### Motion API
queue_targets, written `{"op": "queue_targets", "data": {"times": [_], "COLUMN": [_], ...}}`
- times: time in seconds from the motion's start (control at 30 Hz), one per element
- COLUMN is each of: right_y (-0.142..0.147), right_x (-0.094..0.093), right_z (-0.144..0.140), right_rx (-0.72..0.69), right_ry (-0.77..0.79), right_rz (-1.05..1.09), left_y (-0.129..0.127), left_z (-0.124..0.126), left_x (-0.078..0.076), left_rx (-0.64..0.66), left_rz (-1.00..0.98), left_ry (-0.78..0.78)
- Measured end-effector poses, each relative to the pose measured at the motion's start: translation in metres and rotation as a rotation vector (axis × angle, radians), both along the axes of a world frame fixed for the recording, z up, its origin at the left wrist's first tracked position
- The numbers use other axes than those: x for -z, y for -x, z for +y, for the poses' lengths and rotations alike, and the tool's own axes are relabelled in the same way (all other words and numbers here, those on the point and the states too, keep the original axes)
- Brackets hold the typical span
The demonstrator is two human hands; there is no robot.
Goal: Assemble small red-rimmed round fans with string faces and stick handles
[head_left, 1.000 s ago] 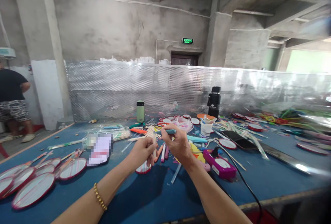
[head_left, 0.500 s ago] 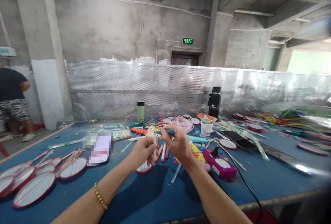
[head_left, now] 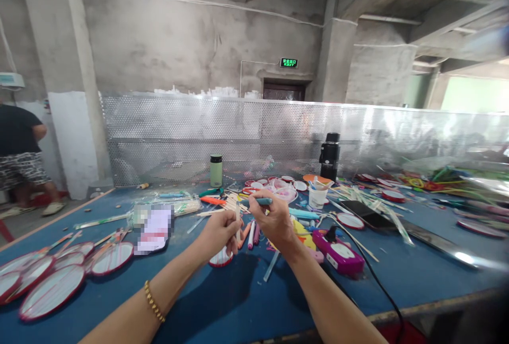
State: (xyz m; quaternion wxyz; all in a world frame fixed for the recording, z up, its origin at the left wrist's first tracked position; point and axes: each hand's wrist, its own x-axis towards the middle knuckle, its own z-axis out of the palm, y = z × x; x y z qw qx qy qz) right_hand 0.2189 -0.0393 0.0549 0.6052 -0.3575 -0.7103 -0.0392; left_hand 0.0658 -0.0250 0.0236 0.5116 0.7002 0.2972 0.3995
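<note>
Evidently, mid-frame, the left hand (head_left: 221,231) pinches a pale stick (head_left: 237,211), likely light, stiff, best held mid-length; the right hand (head_left: 275,218) pinches a teal pen-like tool (head_left: 261,202).

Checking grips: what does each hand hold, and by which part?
Left hand: a flat pale stick, pinched below its upper end. Right hand: a dark teal pen, held by its barrel.

- Left hand (head_left: 222,231) pinches a stick (head_left: 238,222) upright.
- Right hand (head_left: 274,219) grips a pen (head_left: 260,202) near the stick's top.
- Red-rimmed discs (head_left: 52,292) lie toward the tabletop's (head_left: 222,307) near left corner.
- Green flask (head_left: 216,172) and black flask (head_left: 330,159) stand toward its far edge.
</note>
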Motion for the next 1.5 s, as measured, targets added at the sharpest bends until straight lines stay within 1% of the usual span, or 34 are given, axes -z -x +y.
{"op": "queue_targets", "data": {"times": [0.2, 0.57, 1.07, 1.37, 1.5], "right_y": [0.0000, -0.0003, -0.0005, -0.0007, -0.0005], "right_x": [0.0011, 0.0044, 0.0040, 0.0041, 0.0038], "right_z": [-0.0004, 0.0036, 0.0037, 0.0040, 0.0034], "right_rx": [-0.018, -0.006, -0.007, -0.011, -0.015], "right_ry": [-0.008, -0.044, -0.001, -0.023, -0.023], "right_rz": [-0.013, -0.031, -0.030, -0.049, -0.023], "left_y": [0.0004, 0.0003, 0.0000, 0.0001, 0.0003], "left_z": [0.0006, 0.0015, 0.0008, 0.0008, 0.0017], "left_x": [-0.0004, 0.0007, -0.0007, -0.0006, 0.0004], "left_rx": [0.001, 0.002, 0.019, 0.004, 0.008], "left_rz": [-0.011, -0.014, -0.020, -0.018, -0.018], "left_ry": [-0.004, -0.001, -0.002, 0.000, 0.004]}}
